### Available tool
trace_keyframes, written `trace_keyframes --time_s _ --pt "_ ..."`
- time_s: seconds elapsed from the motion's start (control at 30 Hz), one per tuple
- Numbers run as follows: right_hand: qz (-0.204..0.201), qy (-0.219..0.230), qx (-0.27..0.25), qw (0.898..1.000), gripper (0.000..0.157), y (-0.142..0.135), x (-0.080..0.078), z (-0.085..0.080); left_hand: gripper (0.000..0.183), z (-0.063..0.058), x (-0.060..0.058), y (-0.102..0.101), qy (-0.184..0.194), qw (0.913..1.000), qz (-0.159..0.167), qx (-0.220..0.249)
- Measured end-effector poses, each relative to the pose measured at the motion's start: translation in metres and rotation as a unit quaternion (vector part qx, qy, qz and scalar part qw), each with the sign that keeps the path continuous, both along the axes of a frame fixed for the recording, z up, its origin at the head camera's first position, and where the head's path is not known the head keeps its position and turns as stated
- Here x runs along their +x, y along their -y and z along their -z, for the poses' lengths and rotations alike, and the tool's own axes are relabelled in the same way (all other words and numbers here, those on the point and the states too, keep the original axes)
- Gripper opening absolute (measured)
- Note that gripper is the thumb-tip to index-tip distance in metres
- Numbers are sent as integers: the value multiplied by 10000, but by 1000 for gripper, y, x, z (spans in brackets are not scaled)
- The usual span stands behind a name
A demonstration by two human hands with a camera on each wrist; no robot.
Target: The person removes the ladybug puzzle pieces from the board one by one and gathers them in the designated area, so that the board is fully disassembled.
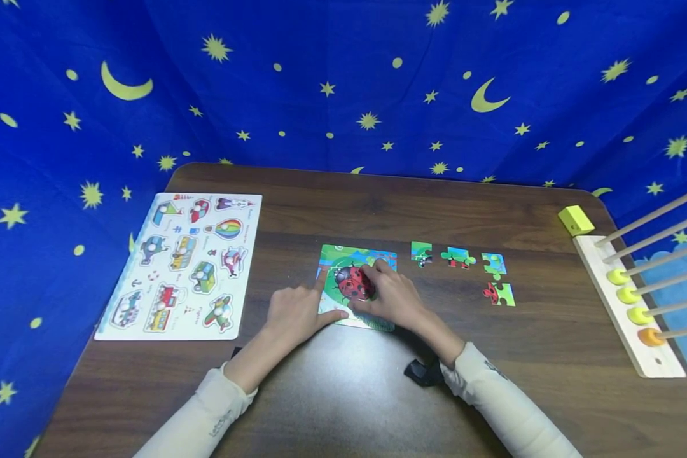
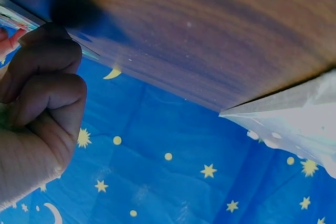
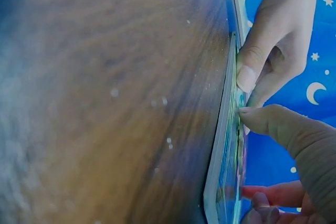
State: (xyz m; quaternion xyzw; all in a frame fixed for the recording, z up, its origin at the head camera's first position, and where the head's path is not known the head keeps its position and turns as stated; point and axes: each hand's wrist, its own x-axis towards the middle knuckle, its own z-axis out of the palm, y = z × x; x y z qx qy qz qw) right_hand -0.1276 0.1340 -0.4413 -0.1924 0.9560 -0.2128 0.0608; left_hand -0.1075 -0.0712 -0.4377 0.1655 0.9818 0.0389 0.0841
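A jigsaw board (image 1: 329,254) with a green and blue picture lies on the table before me. My left hand (image 1: 293,313) rests at its left side, index finger straight along the edge and thumb on the lower part. In the left wrist view the other fingers (image 2: 52,82) are curled in. My right hand (image 1: 394,294) pinches a red ladybug puzzle piece (image 1: 353,284) between thumb and fingers, low over the board. The right wrist view shows that thumb (image 3: 273,121) right at the board's surface. Loose jigsaw pieces (image 1: 458,256) lie right of the board.
A white peg puzzle (image 1: 244,305) with vehicle pictures lies at left. On the right stands a wooden base (image 1: 612,299) with slanted rods and yellow and orange beads, a yellow block (image 1: 575,220) at its far end. A blue starry cloth (image 1: 343,63) hangs behind the table.
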Motion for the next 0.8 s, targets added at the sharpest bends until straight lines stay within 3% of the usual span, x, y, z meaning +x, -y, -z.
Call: trace_keyframes --time_s 0.3,0.8 --pt "-85 -342 73 9994 71 -12 4 -4 103 0 0 0 67 10000 -6 -3" --pt "453 -239 168 9985 77 -86 21 -9 101 1 1 0 -25 10000 -15 78"
